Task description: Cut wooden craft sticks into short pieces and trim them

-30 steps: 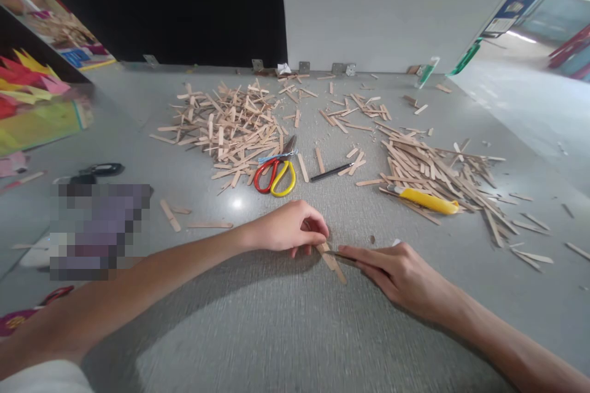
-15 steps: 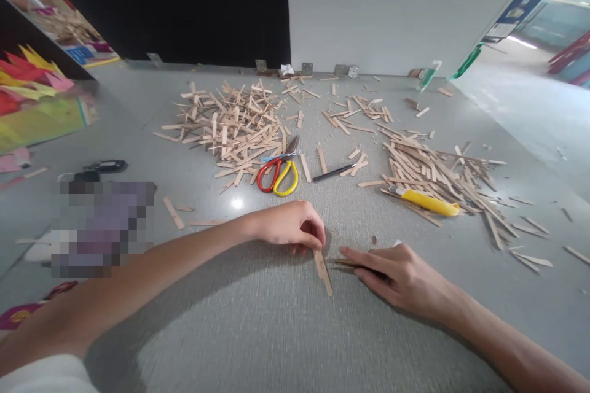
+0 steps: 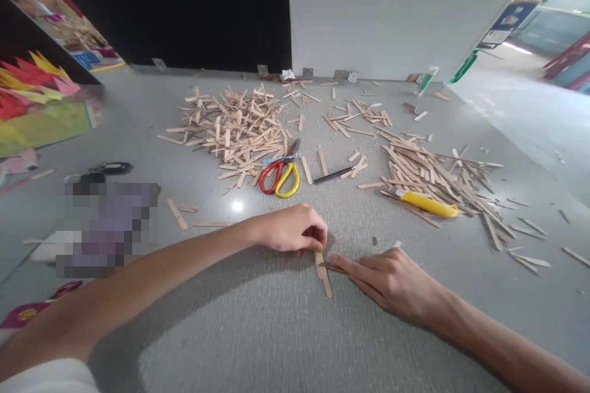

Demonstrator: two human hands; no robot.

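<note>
My left hand (image 3: 299, 230) is closed, pinching the upper end of overlapping wooden craft sticks (image 3: 326, 285), which point down toward me, low over the grey surface. To the right, my right hand (image 3: 385, 279) is closed around a slim, pointed, tweezers-like tool (image 3: 340, 268). Its dark tip meets the sticks just below my left fingertips; most of the tool is hidden under the fingers. Beyond my left hand lie scissors (image 3: 279, 178) with one red and one yellow handle. A black pen (image 3: 334, 175) is on the surface to their right.
A large heap of craft sticks (image 3: 235, 129) lies at the back left, another pile (image 3: 428, 172) at the right with a yellow cutter (image 3: 428, 204) at its front edge. Black and white panels (image 3: 405, 12) stand behind. A yellow box (image 3: 46, 126) with coloured paper is far left.
My right hand has moved slightly left, bringing the tool's tip from beside the sticks onto them. My left hand keeps its pinch. The whole view has shifted a little.
</note>
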